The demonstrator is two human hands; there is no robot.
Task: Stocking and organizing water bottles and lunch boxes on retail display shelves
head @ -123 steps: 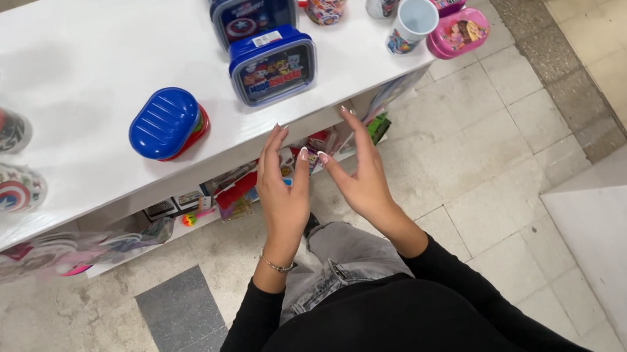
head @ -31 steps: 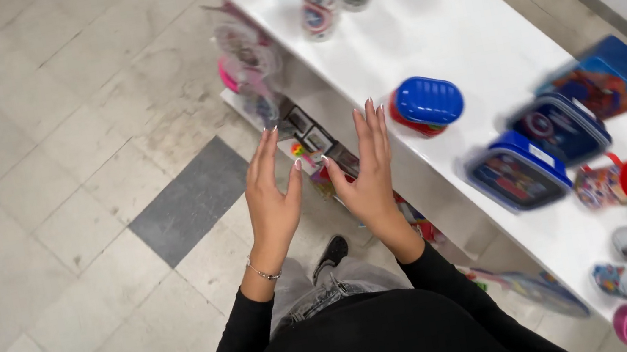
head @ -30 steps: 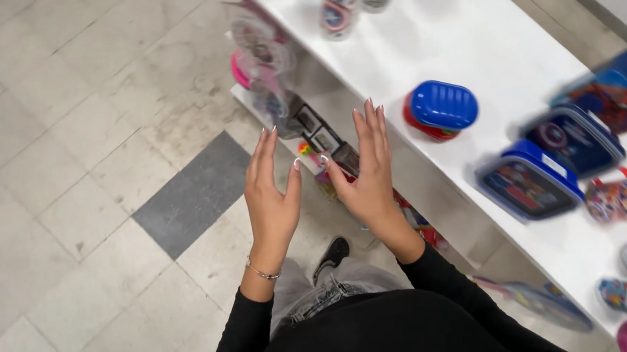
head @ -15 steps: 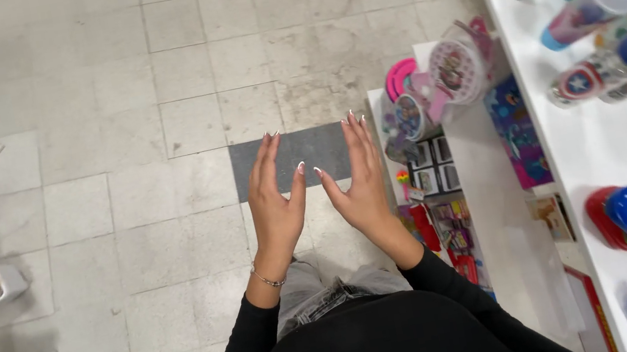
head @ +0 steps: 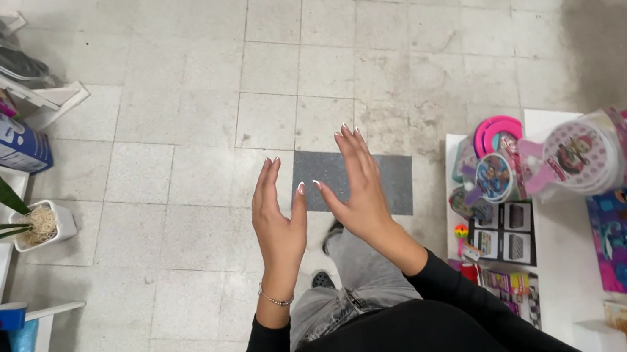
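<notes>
While both hands hang empty over the tiled floor, left hand and right hand palms facing, fingers spread, nothing in either grip, the packaged toys at three o'clock sit nearest; a careless sideways swing could knock them off their shelf

You are holding both hands up in front of you, palms facing each other and fingers stretching straight out. Your left hand is sitting just beside your right hand, thumbs nearly meeting, neither gripping anything. Black sleeves are covering both forearms.
</notes>
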